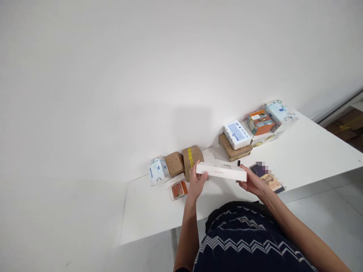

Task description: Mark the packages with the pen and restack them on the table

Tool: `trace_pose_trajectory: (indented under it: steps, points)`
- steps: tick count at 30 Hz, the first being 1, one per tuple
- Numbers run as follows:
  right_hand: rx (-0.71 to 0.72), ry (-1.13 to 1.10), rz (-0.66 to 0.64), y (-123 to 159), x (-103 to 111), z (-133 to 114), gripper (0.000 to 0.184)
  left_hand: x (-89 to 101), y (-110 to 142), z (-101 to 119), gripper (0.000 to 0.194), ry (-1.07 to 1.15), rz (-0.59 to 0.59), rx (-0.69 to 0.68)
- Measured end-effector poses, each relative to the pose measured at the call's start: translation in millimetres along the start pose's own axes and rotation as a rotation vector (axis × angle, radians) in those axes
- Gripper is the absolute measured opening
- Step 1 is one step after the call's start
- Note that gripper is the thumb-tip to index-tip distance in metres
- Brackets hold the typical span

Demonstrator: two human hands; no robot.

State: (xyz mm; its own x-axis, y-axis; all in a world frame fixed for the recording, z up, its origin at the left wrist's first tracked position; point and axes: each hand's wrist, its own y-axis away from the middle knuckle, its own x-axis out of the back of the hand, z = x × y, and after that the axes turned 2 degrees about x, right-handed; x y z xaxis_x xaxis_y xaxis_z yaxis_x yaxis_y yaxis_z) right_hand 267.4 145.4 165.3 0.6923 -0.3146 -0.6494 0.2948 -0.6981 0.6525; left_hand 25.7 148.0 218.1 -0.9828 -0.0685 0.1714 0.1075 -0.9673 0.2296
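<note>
Gripping a long, flat, white cardboard box with small red print (222, 172) at both ends, above a long white tabletop (320, 151). With left hand (197, 180): pinching the left end, thumb pressed on the near face, other fingers mostly hidden. With right hand (251, 181): clasping the right end, fingertips curled at the lower edge (exact spread behind the box: cannot tell).

Just beyond left fingers: a brown speckled cardboard box with a yellow strip (190, 151), partly covered by hand and white box. Farther left of left fingers, side by side: a plain brown dotted cardboard box (174, 163), then a white-and-blue floral soft pack (159, 170). Nearer, left of left wrist: a small orange-and-white box with a picture panel (178, 190).

Close to right fingertips, on the far side: a small black object (239, 163), too small to identify. Just right of right fingers: a dark flat rectangular item and a yellowish printed card (273, 183), partly pixelated.

Beyond right fingers: a white-and-blue printed pack (237, 134) atop a flat brown cardboard box (235, 153). Farther right: an orange box with printed panels (260, 122), beside a pale blue floral pack (280, 113).
</note>
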Motion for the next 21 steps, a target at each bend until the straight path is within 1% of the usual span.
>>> trace_pose_trajectory:
  steps: [2,4,6,9,12,15,16,19,21]
  points:
    - [-0.006,-0.065,-0.001,0.2,2.3,-1.7,0.024,1.2,1.4,0.7,0.076,-0.096,-0.071,-0.027]
    - [-0.006,-0.091,-0.006,1.0,4.6,-2.4,0.029,0.9,1.9,1.5,0.073,-0.147,-0.112,-0.056]
    - [-0.022,-0.121,0.002,1.4,6.6,-2.1,0.031,0.0,1.1,2.3,0.065,-0.185,-0.114,-0.085]
    - [-0.054,-0.16,0.016,0.8,9.0,-0.7,0.032,-0.8,-1.1,2.7,0.056,-0.205,-0.063,-0.118]
    - [-0.042,-0.105,0.003,-0.9,10.7,0.8,0.033,-0.4,-3.6,1.6,0.05,-0.12,-0.023,-0.114]
    - [-0.021,0.014,-0.022,-2.0,10.4,2.4,0.035,0.2,-5.1,0.0,0.045,0.046,-0.072,-0.063]
    - [-0.02,0.053,-0.025,-1.9,9.5,2.8,0.036,0.4,-5.2,-0.2,0.044,0.089,-0.071,-0.044]
    - [0.002,0.129,-0.017,0.0,4.9,4.0,0.033,0.5,-4.5,-0.5,0.044,0.147,-0.005,0.015]
    - [0.031,0.141,-0.028,1.6,2.1,4.7,0.03,0.1,-3.9,-1.4,0.045,0.165,0.04,0.065]
